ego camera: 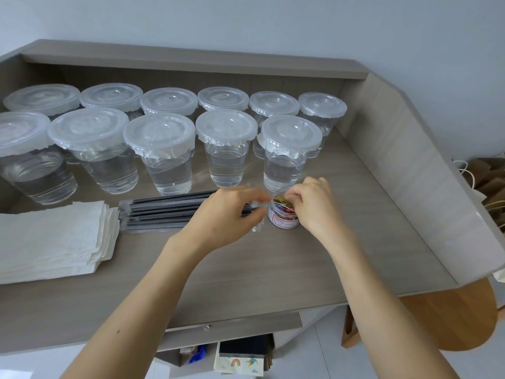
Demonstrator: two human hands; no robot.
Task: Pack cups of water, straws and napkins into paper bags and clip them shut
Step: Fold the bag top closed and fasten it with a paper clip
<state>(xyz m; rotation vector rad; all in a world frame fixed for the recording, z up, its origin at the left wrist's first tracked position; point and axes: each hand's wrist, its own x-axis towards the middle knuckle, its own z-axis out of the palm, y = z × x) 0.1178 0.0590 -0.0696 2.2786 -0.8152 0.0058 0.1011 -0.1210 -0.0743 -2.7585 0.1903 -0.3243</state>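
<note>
Careful: with your left hand [226, 212] gripping the clear lid [259, 212], your right hand [314, 206], pinching paper clips [284, 205], is risking tipping their tub [282, 222].

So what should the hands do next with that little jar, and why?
Probably pinch one paper clip and lift it out of the jar. The right hand has its fingertips in the jar's open top among the clips, and the left hand sits right beside the rim, maybe steadying it.
</note>
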